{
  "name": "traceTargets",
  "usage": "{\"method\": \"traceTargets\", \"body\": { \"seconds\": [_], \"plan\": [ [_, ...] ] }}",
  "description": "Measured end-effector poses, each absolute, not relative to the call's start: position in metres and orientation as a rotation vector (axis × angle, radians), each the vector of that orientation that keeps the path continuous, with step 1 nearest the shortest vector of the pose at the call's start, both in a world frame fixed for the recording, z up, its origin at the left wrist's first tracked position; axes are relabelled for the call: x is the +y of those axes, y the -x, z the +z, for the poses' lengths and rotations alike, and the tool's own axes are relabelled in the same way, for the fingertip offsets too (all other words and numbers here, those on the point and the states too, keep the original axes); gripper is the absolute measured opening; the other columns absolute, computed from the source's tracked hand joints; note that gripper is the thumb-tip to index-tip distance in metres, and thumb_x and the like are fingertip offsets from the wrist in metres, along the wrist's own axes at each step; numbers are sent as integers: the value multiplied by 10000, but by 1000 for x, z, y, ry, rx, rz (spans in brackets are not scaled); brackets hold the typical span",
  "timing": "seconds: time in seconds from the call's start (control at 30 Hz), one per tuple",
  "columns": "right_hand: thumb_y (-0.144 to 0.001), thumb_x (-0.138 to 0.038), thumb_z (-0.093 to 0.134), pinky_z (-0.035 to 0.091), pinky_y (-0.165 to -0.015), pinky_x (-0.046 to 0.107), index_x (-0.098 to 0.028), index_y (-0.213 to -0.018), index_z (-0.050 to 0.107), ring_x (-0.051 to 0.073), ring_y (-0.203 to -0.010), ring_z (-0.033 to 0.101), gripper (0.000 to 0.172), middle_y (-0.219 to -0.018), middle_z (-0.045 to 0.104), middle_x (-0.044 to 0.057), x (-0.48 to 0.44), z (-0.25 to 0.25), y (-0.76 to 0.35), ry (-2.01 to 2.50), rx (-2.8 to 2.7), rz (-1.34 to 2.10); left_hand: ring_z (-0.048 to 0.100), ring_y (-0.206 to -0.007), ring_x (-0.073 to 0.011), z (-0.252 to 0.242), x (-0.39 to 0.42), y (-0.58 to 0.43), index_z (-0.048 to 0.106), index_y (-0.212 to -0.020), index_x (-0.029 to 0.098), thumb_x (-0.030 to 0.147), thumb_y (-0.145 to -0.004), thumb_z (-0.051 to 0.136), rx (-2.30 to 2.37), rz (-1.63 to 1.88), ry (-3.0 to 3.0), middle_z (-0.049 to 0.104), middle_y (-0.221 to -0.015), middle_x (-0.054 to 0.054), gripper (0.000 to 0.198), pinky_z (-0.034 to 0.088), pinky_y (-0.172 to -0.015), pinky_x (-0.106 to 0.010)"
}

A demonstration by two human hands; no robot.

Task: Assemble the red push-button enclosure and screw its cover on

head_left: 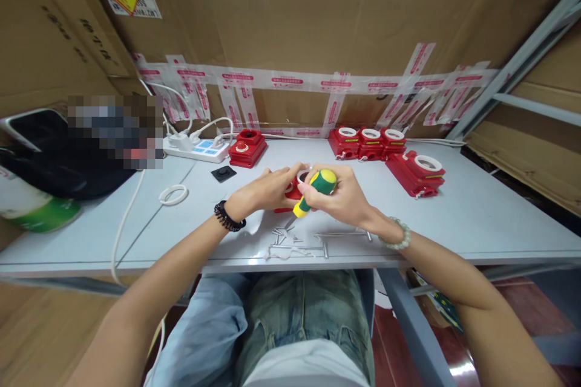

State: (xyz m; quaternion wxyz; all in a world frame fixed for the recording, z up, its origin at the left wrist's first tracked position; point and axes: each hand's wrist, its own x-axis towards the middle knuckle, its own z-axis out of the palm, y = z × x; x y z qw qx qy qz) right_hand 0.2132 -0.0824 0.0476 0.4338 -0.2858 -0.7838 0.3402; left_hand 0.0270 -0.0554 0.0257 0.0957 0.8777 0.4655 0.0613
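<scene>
My right hand (347, 196) is closed around a screwdriver (323, 182) with a green and yellow handle. Its shaft slants down and to the left, and the tip is close to several small screws (281, 234) lying on the table. My left hand (265, 190) grips a red housing (294, 191) with a white ring on top, which sits on the table. Both hands partly cover this housing. Just in front of them lie T-shaped metal rods (299, 248).
Several red housings (347, 144) stand at the back right, with another (415, 174) nearer. At the back left are one more housing (247, 148), a black square plate (224, 173) and a power strip (204, 149). A loose white ring (173, 195) lies left; a cable (129, 217) crosses the table edge.
</scene>
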Motion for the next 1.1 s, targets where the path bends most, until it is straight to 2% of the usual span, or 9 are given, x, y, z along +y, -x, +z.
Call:
{"method": "traceTargets", "body": {
  "seconds": [0.17, 0.33, 0.5, 0.63, 0.73, 0.87, 1.1],
  "plan": [
    [-791, -310, 640, 374, -510, 245, -192, -574, 512, 83, -506, 426, 278, -530, 530, -40, -84, 47, -212, 749, -2001, 826, 628, -1018, -305, 27, -56, -27, 334, -1365, 213, 436, -881, 557, 1364, 180, -2584, 656, -1141, -121, 578, 461, -859, -452],
    [-787, -320, 651, 370, -492, 242, -193, -637, 572, 87, -507, 435, 212, -545, 542, -40, -84, 53, -218, 762, -1962, 770, 636, -1004, -309, 29, -57, -28, 286, -1399, 226, 481, -871, 573, 1365, 192, -2565, 651, -1158, -123, 653, 460, -853, -451],
    [-778, -344, 678, 397, -450, 251, -205, -595, 554, 106, -487, 513, 261, -536, 564, -21, -82, 67, -234, 818, -1832, 708, 643, -1042, -324, 30, -58, -29, 259, -1426, 226, 508, -863, 589, 1392, 158, -2547, 665, -1161, -125, 711, 443, -900, -468],
    [-791, -373, 677, 407, -378, 259, -215, -593, 576, 123, -432, 566, 272, -529, 570, -9, -73, 78, -253, 822, -1683, 618, 588, -1186, -343, 29, -57, -27, 227, -1452, 240, 575, -860, 583, 1366, 184, -2525, 601, -1321, -160, 768, 429, -941, -472],
    [-785, -425, 699, 421, -362, 270, -226, -586, 566, 131, -421, 577, 311, -533, 578, 4, -61, 85, -269, 867, -1566, 508, 580, -1210, -341, 29, -57, -27, 221, -1462, 247, 626, -857, 565, 1369, 185, -2514, 554, -1396, -170, 792, 414, -970, -492],
    [-787, -463, 698, 424, -359, 275, -234, -544, 512, 112, -381, 533, 382, -488, 551, 3, -40, 86, -282, 895, -1448, 420, 572, -1236, -344, 29, -57, -27, 226, -1461, 262, 638, -847, 567, 1376, 183, -2516, 523, -1446, -164, 797, 411, -986, -491],
    [-789, -363, 690, 426, -347, 252, -224, -524, 463, 121, -413, 555, 375, -490, 535, -10, -19, 76, -273, 975, -1458, 387, 578, -1233, -335, 29, -57, -27, 240, -1454, 263, 627, -846, 568, 1383, 190, -2517, 489, -1481, -167, 781, 417, -990, -486]
  ]
}}
